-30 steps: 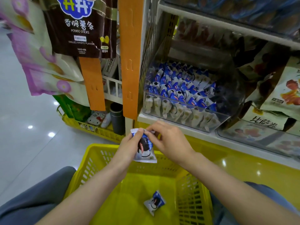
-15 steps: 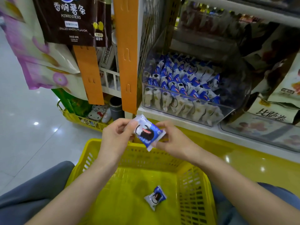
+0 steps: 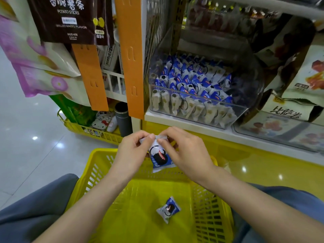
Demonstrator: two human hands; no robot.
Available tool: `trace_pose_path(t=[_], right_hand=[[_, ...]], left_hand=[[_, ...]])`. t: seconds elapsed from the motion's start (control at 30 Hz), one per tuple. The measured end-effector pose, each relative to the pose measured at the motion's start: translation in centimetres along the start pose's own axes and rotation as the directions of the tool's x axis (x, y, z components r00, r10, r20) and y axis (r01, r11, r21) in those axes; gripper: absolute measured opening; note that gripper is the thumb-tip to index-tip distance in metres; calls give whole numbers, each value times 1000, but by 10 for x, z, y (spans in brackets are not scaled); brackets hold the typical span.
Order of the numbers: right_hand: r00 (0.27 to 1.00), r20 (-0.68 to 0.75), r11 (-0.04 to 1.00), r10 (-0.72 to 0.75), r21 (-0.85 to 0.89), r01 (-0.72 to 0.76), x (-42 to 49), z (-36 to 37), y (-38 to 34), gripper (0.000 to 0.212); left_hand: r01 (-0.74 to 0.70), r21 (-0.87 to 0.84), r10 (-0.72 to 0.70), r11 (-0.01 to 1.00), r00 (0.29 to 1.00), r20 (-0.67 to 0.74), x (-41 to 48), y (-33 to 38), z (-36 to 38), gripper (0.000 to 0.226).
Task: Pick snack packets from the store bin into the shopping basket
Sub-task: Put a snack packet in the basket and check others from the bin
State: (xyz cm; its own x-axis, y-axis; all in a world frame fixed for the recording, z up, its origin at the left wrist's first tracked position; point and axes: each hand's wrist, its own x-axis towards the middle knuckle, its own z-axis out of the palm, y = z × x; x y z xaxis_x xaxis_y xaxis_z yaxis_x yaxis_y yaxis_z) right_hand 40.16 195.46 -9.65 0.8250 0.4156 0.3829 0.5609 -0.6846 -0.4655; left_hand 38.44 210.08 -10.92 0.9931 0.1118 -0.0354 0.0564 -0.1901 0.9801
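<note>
Snack packet (image 3: 160,158), blue and white, hangs above the far rim of the yellow basket (image 3: 98,160). The left hand (image 3: 133,151) and the right hand (image 3: 185,151) both pinch its top edge. Another packet (image 3: 168,209) lies on the basket floor. Behind, the clear bin (image 3: 249,85) on the shelf (image 3: 192,127) holds many more.

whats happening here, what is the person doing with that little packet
The person's left hand and right hand both pinch the top edge of a blue-and-white snack packet, held over the yellow shopping basket. A second packet already lies on the basket floor. The clear store bin on the shelf behind holds many more of the same.
</note>
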Motion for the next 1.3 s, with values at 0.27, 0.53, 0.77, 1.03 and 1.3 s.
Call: trace_pose_path(t=[0.27, 0.53, 0.77, 1.03, 1.3], right_hand=[[958, -167, 934, 234, 313, -173, 6, -11, 8, 3], [976, 54, 973, -209, 112, 202, -11, -8, 7, 5], [927, 104, 720, 361, 601, -348, -9, -11, -6, 17], [791, 378, 328, 480, 759, -562, -6, -6, -4, 22], [816, 293, 457, 498, 711, -534, -5, 5, -1, 16]], left_hand=[[250, -137, -256, 959, 966, -27, 4, -4, 1, 37], [315, -484, -280, 816, 949, 145, 1, 6, 0, 32], [169, -418, -169, 893, 985, 36, -5, 4, 0, 18], [-125, 26, 127, 992, 985, -113, -11, -2, 10, 27], [-147, 92, 148, 985, 989, -7, -14, -8, 13, 31]])
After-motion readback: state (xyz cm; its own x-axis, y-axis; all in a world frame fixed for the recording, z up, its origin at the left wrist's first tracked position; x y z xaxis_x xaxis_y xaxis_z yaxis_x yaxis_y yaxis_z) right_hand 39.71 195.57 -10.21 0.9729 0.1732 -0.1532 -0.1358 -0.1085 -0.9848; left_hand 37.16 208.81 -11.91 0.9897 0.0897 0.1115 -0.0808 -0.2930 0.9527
